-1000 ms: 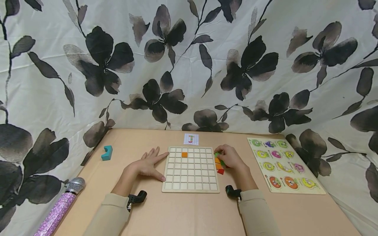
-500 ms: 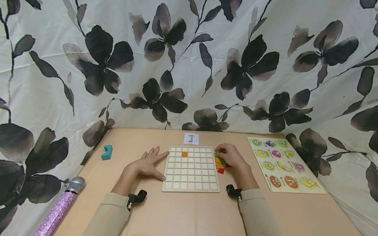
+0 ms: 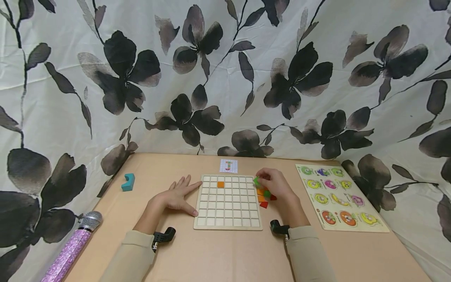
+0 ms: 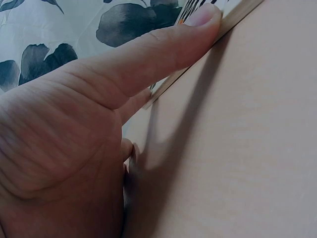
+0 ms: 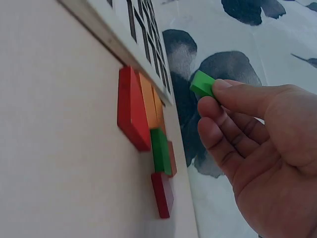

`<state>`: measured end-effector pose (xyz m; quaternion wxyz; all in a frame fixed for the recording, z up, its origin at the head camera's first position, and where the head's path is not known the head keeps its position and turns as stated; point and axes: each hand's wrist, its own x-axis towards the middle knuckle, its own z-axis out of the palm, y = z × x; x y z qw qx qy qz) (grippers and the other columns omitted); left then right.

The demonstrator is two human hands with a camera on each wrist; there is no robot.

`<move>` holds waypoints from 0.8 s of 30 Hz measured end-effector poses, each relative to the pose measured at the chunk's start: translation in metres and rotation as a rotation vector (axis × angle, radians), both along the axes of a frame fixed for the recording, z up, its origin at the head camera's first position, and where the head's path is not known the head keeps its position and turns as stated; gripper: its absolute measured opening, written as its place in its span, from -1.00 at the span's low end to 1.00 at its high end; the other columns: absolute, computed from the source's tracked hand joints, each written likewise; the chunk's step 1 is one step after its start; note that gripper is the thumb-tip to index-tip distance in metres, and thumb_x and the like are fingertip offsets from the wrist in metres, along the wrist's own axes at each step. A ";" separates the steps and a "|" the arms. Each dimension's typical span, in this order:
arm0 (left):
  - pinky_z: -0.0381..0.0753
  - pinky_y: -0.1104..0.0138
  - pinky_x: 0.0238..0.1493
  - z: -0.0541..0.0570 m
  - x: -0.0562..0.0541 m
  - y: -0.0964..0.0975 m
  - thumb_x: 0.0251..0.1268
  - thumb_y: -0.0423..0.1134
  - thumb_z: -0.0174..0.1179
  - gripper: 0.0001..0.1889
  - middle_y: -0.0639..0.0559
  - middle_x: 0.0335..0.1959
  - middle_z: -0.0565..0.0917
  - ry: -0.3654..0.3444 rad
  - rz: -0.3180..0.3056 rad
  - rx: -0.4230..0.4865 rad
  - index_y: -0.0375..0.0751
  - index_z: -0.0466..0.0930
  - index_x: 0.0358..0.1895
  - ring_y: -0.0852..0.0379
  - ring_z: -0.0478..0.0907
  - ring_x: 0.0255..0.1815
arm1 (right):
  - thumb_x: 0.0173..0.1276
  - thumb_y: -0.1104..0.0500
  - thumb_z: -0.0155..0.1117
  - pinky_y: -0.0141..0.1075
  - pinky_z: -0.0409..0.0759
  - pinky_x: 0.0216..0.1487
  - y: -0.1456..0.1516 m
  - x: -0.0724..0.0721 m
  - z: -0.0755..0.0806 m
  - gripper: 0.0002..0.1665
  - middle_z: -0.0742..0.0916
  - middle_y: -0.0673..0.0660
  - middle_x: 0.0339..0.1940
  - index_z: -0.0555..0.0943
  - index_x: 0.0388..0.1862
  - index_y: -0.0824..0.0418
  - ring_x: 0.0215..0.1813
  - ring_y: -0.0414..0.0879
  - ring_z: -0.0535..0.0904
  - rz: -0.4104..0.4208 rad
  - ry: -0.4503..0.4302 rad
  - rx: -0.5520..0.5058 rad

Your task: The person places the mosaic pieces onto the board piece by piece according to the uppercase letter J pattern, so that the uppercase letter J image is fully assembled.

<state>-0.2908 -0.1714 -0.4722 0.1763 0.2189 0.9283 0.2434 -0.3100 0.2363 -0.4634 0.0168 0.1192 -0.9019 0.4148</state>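
Observation:
A white gridded board (image 3: pixel 228 214) lies on the table, with one orange tile (image 3: pixel 220 184) in its upper left part. My left hand (image 3: pixel 175 199) rests beside it, fingers spread, thumb and index fingertip at its left edge. Between thumb and fingers, my right hand (image 3: pixel 276 183) pinches a small green block (image 5: pixel 202 84), raised near the board's upper right corner. Below that hand, along the board's right edge, lie loose blocks: a red one (image 5: pixel 132 109), orange ones (image 5: pixel 148 101), a second green block (image 5: pixel 160 151) and a dark red one (image 5: pixel 162 196).
Behind the board lies a small grid card (image 3: pixel 228 166) with a coloured J-like figure. A fruit-picture board (image 3: pixel 343 199) is at the right, a teal block (image 3: pixel 128 182) at the left. A glittery microphone (image 3: pixel 68 252) lies along the left table edge.
My right hand has lifted one green block up and slightly left from the loose pile, leaving another green block there in view. My left hand has stayed in place.

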 end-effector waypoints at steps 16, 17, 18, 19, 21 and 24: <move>-0.39 -0.32 0.64 -0.001 -0.001 0.000 -0.16 0.34 0.57 0.27 -0.34 0.73 -0.30 -0.008 0.000 -0.005 0.15 0.08 0.69 -0.37 -0.42 0.73 | 0.41 0.35 0.36 -0.41 0.65 -0.15 -0.022 0.000 0.003 -0.66 0.75 0.22 -0.11 0.67 0.15 0.36 -0.16 0.00 0.62 0.101 0.069 -0.096; -0.39 -0.31 0.64 -0.001 -0.001 0.000 -0.16 0.35 0.57 0.27 -0.32 0.73 -0.31 -0.010 0.001 -0.009 0.16 0.08 0.69 -0.35 -0.43 0.74 | 0.41 0.35 0.37 -0.41 0.65 -0.15 -0.023 0.000 0.002 -0.66 0.75 0.22 -0.11 0.67 0.15 0.36 -0.16 -0.01 0.62 0.105 0.067 -0.096; -0.39 -0.32 0.64 -0.001 -0.001 0.000 -0.16 0.34 0.57 0.27 -0.34 0.73 -0.30 -0.009 0.001 -0.004 0.15 0.08 0.69 -0.37 -0.43 0.73 | 0.41 0.35 0.37 -0.41 0.65 -0.15 -0.025 0.000 0.003 -0.65 0.75 0.21 -0.11 0.67 0.15 0.37 -0.16 -0.01 0.62 0.105 0.064 -0.098; -0.39 -0.32 0.64 -0.001 -0.001 0.000 -0.16 0.34 0.57 0.27 -0.34 0.73 -0.30 -0.009 0.001 -0.002 0.14 0.08 0.69 -0.38 -0.42 0.73 | 0.41 0.35 0.37 -0.41 0.65 -0.14 -0.026 0.000 0.002 -0.65 0.75 0.21 -0.12 0.67 0.16 0.38 -0.16 -0.02 0.62 0.104 0.062 -0.098; -0.39 -0.33 0.63 -0.001 -0.001 0.000 -0.16 0.33 0.58 0.27 -0.35 0.73 -0.30 -0.009 0.000 0.001 0.13 0.08 0.69 -0.38 -0.42 0.73 | 0.41 0.34 0.39 -0.41 0.65 -0.13 -0.029 0.000 0.003 -0.64 0.76 0.19 -0.13 0.67 0.16 0.38 -0.17 -0.03 0.63 0.099 0.059 -0.099; -0.38 -0.35 0.62 -0.001 -0.002 -0.001 -0.15 0.32 0.58 0.27 -0.38 0.72 -0.28 -0.003 -0.003 0.005 0.10 0.08 0.69 -0.40 -0.41 0.73 | 0.40 0.32 0.42 -0.39 0.65 -0.16 -0.034 0.001 0.004 -0.64 0.77 0.15 -0.16 0.69 0.14 0.36 -0.20 -0.04 0.63 0.087 0.070 -0.095</move>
